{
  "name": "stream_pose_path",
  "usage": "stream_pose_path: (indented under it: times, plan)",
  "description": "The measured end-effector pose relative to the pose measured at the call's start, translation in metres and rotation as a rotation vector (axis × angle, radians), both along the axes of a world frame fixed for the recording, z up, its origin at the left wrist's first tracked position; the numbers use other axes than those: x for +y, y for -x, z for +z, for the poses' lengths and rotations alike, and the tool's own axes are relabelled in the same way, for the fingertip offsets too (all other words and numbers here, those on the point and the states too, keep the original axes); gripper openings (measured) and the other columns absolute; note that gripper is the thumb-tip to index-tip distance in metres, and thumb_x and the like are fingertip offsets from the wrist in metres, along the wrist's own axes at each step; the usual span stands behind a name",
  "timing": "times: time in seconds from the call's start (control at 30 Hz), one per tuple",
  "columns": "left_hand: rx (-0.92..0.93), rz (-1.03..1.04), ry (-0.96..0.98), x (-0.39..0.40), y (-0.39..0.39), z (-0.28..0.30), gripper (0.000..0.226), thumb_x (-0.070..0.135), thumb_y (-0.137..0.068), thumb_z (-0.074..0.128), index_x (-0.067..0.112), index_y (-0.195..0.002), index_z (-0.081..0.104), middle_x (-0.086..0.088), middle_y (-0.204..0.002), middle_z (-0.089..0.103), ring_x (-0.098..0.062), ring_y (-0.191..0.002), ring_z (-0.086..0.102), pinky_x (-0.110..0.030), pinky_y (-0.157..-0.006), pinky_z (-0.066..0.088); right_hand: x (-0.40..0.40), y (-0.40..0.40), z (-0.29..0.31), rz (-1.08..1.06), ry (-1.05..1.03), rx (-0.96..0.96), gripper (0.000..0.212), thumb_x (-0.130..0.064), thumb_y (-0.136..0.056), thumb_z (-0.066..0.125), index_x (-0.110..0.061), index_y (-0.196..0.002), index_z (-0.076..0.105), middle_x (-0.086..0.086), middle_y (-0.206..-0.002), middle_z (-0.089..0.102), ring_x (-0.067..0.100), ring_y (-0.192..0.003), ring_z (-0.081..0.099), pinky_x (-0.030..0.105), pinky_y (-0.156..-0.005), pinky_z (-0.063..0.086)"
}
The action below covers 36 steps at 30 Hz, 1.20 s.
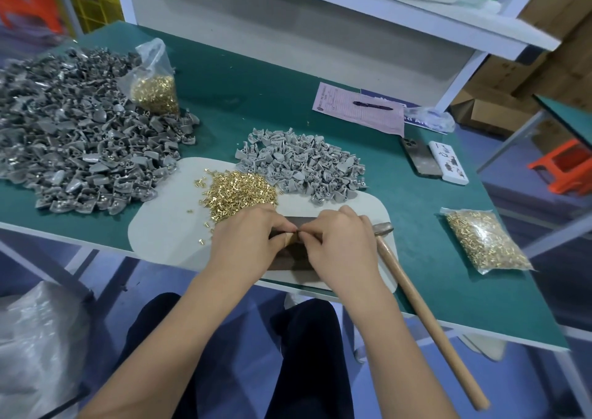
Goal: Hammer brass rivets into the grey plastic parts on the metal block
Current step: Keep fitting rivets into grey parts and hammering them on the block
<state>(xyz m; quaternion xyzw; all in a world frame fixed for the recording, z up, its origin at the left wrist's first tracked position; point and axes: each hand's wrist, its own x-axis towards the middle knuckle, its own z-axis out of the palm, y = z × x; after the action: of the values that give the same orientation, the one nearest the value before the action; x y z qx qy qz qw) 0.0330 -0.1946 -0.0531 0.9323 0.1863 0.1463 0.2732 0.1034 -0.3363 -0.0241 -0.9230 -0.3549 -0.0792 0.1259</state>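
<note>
Both hands meet over the dark metal block (pixel 296 260), which sits at 6 o'clock on a pale oval mat (pixel 166 236) near the front edge of the green table (pixel 272 75). The left hand (pixel 248 237) and right hand (pixel 339 242) are closed in pinches with fingertips touching at the block's middle; what they pinch is too small and too covered to name.

Just beyond the left hand, at 12 o'clock from the block, lies a loose heap of brass rivets (pixel 240 189), with strays scattered on the mat. At 1 o'clock is a light grey pile of plastic parts (pixel 304 165), partly on the mat. A much larger, darker grey pile (pixel 80 140) fills the table at 10 o'clock, with an open plastic bag of rivets (pixel 155 88) resting on its far edge.

A hammer (pixel 426 313) lies untouched at 3 o'clock, its steel head just beside the right hand, its wooden handle overhanging the table's front. A sealed bag of rivets (pixel 487 242) lies farther right. At 2 o'clock are a phone (pixel 419 157), a white box (pixel 448 162), and a pen (pixel 373 105) on a pink form (pixel 358 111); its print is illegible.
</note>
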Motion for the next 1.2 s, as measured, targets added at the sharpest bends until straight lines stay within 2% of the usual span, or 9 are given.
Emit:
stream_pose_path:
  times: [0.1, 0.2, 0.3, 0.43, 0.7, 0.93, 1.03, 1.1, 1.2]
  plan:
    - [-0.015, -0.004, 0.002, -0.001, 0.001, 0.001, 0.007, 0.049, -0.085, 0.072, 0.048, -0.091, 0.073, 0.015, -0.081, 0.059, -0.005, -0.08, 0.056, -0.026, -0.06, 0.039, -0.007, -0.009, -0.001, 0.005, -0.119, 0.178, 0.012, -0.034, -0.091, 0.069, -0.038, -0.09, 0.08, -0.008, -0.076, 0.065, 0.022, -0.085, 0.056, 0.035, -0.071, 0.043]
    - [-0.021, -0.004, 0.017, -0.001, 0.001, 0.001, 0.008, 0.051, -0.085, 0.071, 0.048, -0.091, 0.073, 0.016, -0.081, 0.058, -0.003, -0.08, 0.055, -0.023, -0.058, 0.035, -0.008, -0.005, -0.011, 0.003, -0.159, 0.12, 0.011, -0.032, -0.089, 0.07, -0.037, -0.085, 0.079, -0.013, -0.066, 0.054, 0.019, -0.079, 0.053, 0.032, -0.063, 0.038]
    - [-0.018, -0.001, 0.018, 0.0, 0.001, 0.0, 0.011, 0.054, -0.084, 0.07, 0.048, -0.093, 0.073, 0.016, -0.081, 0.057, -0.001, -0.078, 0.051, -0.021, -0.056, 0.03, -0.011, -0.004, -0.022, -0.015, -0.275, 0.136, 0.011, -0.026, -0.087, 0.074, -0.037, -0.085, 0.079, -0.015, -0.07, 0.061, 0.017, -0.081, 0.055, 0.033, -0.066, 0.044]
    - [-0.053, -0.042, -0.019, -0.001, 0.004, 0.0, 0.012, 0.05, -0.087, 0.068, 0.043, -0.096, 0.073, 0.016, -0.085, 0.059, -0.004, -0.084, 0.054, -0.026, -0.061, 0.04, -0.012, -0.002, -0.025, -0.036, -0.293, 0.126, 0.011, -0.027, -0.086, 0.076, -0.038, -0.087, 0.079, -0.014, -0.076, 0.068, 0.015, -0.084, 0.054, 0.034, -0.066, 0.048]
    - [-0.027, -0.146, -0.125, 0.0, 0.005, 0.004, 0.017, 0.047, -0.093, 0.061, 0.036, -0.105, 0.064, 0.016, -0.102, 0.061, -0.006, -0.104, 0.054, -0.034, -0.08, 0.05, -0.013, 0.0, -0.023, -0.054, -0.336, 0.179, 0.013, -0.029, -0.087, 0.075, -0.041, -0.092, 0.081, -0.015, -0.078, 0.071, 0.016, -0.088, 0.057, 0.046, -0.084, 0.045]
    - [-0.012, -0.139, -0.136, -0.002, 0.005, 0.006, 0.012, 0.045, -0.092, 0.064, 0.036, -0.099, 0.065, 0.015, -0.096, 0.059, -0.008, -0.102, 0.052, -0.031, -0.076, 0.049, -0.026, 0.0, -0.021, -0.049, -0.419, 0.181, 0.018, -0.035, -0.086, 0.078, -0.033, -0.104, 0.08, -0.012, -0.081, 0.067, 0.02, -0.088, 0.06, 0.046, -0.084, 0.049]
    - [-0.021, -0.141, -0.109, -0.003, 0.005, 0.004, 0.01, 0.044, -0.092, 0.065, 0.035, -0.096, 0.066, 0.015, -0.093, 0.057, -0.008, -0.1, 0.052, -0.033, -0.076, 0.051, -0.054, -0.011, -0.023, -0.227, -0.561, 0.105, 0.008, -0.035, -0.09, 0.074, -0.03, -0.086, 0.077, -0.009, -0.087, 0.068, 0.022, -0.092, 0.06, 0.05, -0.087, 0.048]
    - [-0.022, -0.146, -0.094, -0.004, 0.004, 0.003, 0.009, 0.043, -0.092, 0.065, 0.035, -0.095, 0.067, 0.015, -0.093, 0.056, -0.007, -0.097, 0.053, -0.034, -0.076, 0.051, -0.078, -0.019, -0.029, -0.436, -0.427, 0.05, 0.01, -0.04, -0.092, 0.068, -0.031, -0.089, 0.072, -0.002, -0.099, 0.066, 0.027, -0.102, 0.056, 0.048, -0.09, 0.045]
    - [0.011, -0.165, -0.084, 0.0, 0.001, 0.005, 0.009, 0.044, -0.092, 0.064, 0.036, -0.095, 0.067, 0.015, -0.095, 0.056, -0.006, -0.091, 0.057, -0.033, -0.074, 0.052, -0.101, -0.023, -0.043, -0.589, -0.069, 0.154, 0.031, -0.045, -0.095, 0.065, -0.022, -0.116, 0.064, 0.009, -0.116, 0.06, 0.035, -0.114, 0.052, 0.047, -0.093, 0.04]
